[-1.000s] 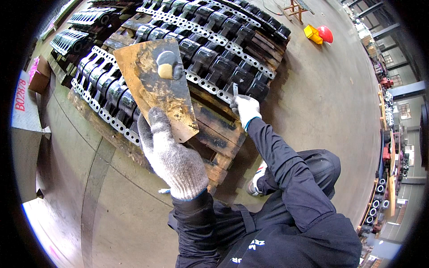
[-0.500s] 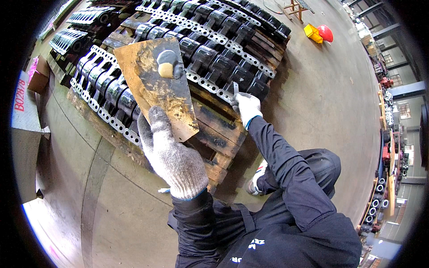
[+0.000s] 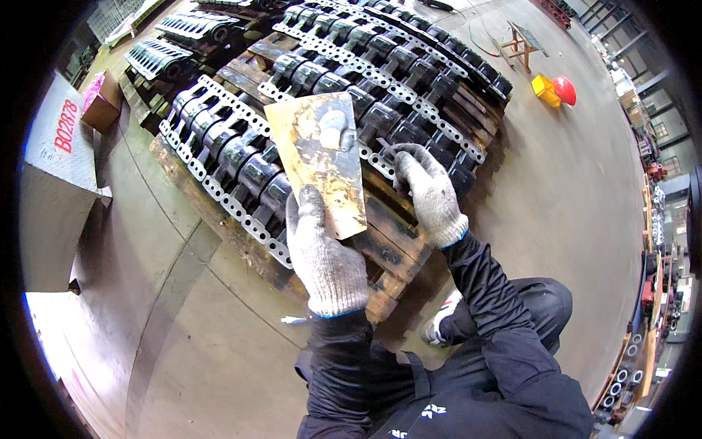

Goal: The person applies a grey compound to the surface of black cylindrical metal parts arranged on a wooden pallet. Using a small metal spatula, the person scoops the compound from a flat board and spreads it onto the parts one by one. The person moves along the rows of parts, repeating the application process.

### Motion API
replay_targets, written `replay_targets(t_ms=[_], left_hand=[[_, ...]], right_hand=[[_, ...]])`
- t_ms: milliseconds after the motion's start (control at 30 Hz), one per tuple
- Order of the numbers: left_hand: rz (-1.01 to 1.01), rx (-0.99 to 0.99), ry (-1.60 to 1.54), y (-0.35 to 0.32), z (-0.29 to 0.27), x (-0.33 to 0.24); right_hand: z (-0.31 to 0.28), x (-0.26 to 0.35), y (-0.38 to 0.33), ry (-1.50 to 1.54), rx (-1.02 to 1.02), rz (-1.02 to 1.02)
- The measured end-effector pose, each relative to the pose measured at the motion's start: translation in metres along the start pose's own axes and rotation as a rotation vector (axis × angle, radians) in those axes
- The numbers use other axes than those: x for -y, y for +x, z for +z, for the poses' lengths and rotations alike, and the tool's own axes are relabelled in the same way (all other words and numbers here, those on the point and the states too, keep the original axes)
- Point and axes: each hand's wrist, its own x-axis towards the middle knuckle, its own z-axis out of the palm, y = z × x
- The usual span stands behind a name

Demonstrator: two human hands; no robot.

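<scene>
the board lies ahead of your left hand, its near end inside your grip and its far end reaching out above the black castings. the putty sits on the board's upper right part, well apart from your left thumb. that thumb presses on the board's face, with the other fingers mostly hidden at its edge and underneath, pinching it between. to the right, your right hand has its fingertips drawn together on a thin blade, near the board's right edge. under everything is a wooden pallet, on the floor.
</scene>
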Motion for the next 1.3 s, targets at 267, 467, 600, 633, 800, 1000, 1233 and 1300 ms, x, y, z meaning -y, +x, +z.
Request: replay_targets(t_ms=[267, 467, 600, 633, 800, 1000, 1233, 1300], left_hand=[[-0.014, 0.0, 0.025, -0.001, -0.004, 0.0], [0.034, 0.03, 0.176, -0.006, 0.001, 0.0], [0.056, 0.063, 0.277, -0.004, -0.004, -0.002], [0.023, 0.06, 0.236, -0.004, -0.002, -0.003], [-0.03, 0.05, 0.093, 0.002, -0.006, 0.001], [-0.009, 0.096, 0.089, 0.006, -0.01, 0.0], [0.095, 0.015, 0.078, -0.002, -0.006, -0.015], [0.03, 0.021, 0.084, 0.0, -0.006, -0.009]], right_hand=[[0.015, 0.021, -0.008, -0.008, 0.125, -0.099], [0.01, 0.014, -0.007, 0.091, 0.122, -0.128], [0.015, 0.021, -0.011, 0.101, 0.105, -0.129], [0.014, 0.02, -0.01, 0.073, 0.122, -0.117], [0.006, 0.021, -0.007, 0.042, 0.171, -0.065], [-0.002, 0.017, 0.001, 0.012, 0.2, -0.134], [-0.026, -0.051, 0.006, 0.015, -0.164, 0.095], [-0.043, -0.072, 0.01, -0.233, -0.322, -0.093]])
